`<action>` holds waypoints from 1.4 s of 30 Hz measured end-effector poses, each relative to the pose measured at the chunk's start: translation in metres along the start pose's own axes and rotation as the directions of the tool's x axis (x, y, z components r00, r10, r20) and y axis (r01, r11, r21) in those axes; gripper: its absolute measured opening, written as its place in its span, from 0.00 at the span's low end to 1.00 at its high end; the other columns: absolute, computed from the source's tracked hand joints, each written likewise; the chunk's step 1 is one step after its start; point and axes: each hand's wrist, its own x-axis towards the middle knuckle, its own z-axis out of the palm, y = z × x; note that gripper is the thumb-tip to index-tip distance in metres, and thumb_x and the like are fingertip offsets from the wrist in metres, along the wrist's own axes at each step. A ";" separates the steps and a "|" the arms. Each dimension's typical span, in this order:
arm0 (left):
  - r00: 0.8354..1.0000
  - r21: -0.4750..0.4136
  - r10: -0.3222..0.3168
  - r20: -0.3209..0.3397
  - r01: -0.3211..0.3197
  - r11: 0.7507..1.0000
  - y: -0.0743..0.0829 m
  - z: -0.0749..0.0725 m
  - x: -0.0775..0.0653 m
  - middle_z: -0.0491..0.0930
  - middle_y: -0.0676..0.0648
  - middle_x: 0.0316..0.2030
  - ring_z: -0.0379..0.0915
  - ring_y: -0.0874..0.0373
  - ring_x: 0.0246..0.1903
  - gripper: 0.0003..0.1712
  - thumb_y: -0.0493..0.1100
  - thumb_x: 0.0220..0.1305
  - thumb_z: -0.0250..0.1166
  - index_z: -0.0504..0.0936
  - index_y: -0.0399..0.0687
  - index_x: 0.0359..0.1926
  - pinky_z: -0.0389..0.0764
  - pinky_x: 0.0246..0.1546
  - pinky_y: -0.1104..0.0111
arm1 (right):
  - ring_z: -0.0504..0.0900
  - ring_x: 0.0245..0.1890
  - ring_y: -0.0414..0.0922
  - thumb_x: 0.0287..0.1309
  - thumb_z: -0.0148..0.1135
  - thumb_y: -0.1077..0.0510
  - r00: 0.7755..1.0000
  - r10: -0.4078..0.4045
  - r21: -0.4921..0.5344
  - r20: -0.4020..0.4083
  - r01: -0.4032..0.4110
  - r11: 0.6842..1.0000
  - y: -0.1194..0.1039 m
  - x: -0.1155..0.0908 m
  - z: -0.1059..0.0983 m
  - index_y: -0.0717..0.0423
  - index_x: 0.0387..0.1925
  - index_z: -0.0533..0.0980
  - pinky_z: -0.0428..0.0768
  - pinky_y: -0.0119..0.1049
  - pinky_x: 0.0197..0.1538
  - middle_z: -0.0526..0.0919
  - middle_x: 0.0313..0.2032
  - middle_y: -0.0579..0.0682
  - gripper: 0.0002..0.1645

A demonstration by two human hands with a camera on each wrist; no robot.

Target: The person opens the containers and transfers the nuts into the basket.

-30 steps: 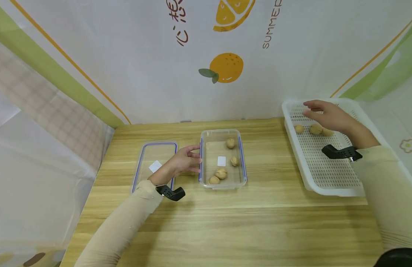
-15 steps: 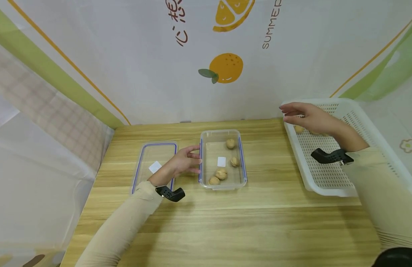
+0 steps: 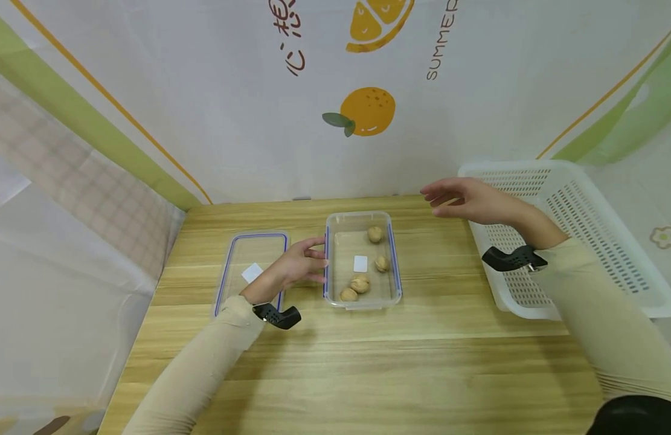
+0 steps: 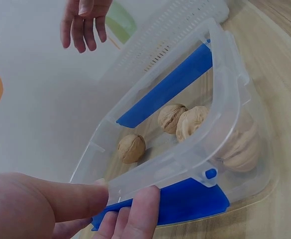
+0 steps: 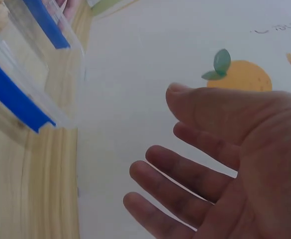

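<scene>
My left hand [image 3: 302, 263] rests its fingertips along the left side of a clear plastic food box [image 3: 340, 241], touching its blue clip flap [image 4: 190, 199]. Several walnuts [image 3: 360, 283] lie on the box floor, mostly toward the right and front. My right hand [image 3: 462, 199] hovers between the box and a white slotted basket [image 3: 618, 241]. In the right wrist view its thumb [image 5: 210, 107] and fingers are spread apart with nothing between them. The right hand and forearm cover part of the basket.
Left of the box lies its clear lid [image 3: 250, 241] with a blue seal, partly under my left wrist. A white curtain [image 3: 232, 121] with orange prints hangs behind the wooden table [image 3: 378, 368].
My right hand has moved left, from over the basket to past its left rim. Walnuts seen in the basket earlier are now behind my hand and forearm. The left hand has stayed put.
</scene>
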 end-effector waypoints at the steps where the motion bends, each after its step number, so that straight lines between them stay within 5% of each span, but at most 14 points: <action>1: 1.000 0.001 0.001 0.000 -0.001 1.000 0.000 0.000 0.000 0.66 0.32 0.59 0.75 0.47 0.47 0.39 0.26 0.72 0.58 0.55 0.40 0.79 0.90 0.46 0.57 | 0.76 0.61 0.59 0.70 0.62 0.64 1.000 -0.011 0.014 0.013 0.011 1.000 -0.001 0.002 0.002 0.65 0.68 0.71 0.80 0.54 0.64 0.79 0.59 0.62 0.27; 22: 1.000 -0.001 0.010 -0.005 -0.010 1.000 -0.002 0.001 0.000 0.66 0.33 0.58 0.75 0.50 0.45 0.39 0.27 0.72 0.58 0.55 0.40 0.79 0.91 0.45 0.58 | 0.78 0.59 0.59 0.67 0.64 0.67 0.960 -0.139 0.099 0.243 0.118 0.988 -0.021 0.051 0.053 0.66 0.66 0.73 0.81 0.49 0.64 0.78 0.61 0.61 0.27; 42: 1.000 0.004 0.006 -0.015 -0.006 1.000 -0.002 0.001 0.001 0.68 0.33 0.56 0.75 0.49 0.45 0.38 0.27 0.72 0.58 0.56 0.40 0.78 0.91 0.42 0.60 | 0.77 0.60 0.60 0.67 0.62 0.67 0.883 -0.139 0.101 0.448 0.105 0.989 -0.028 0.082 0.106 0.67 0.65 0.72 0.80 0.45 0.65 0.77 0.60 0.66 0.26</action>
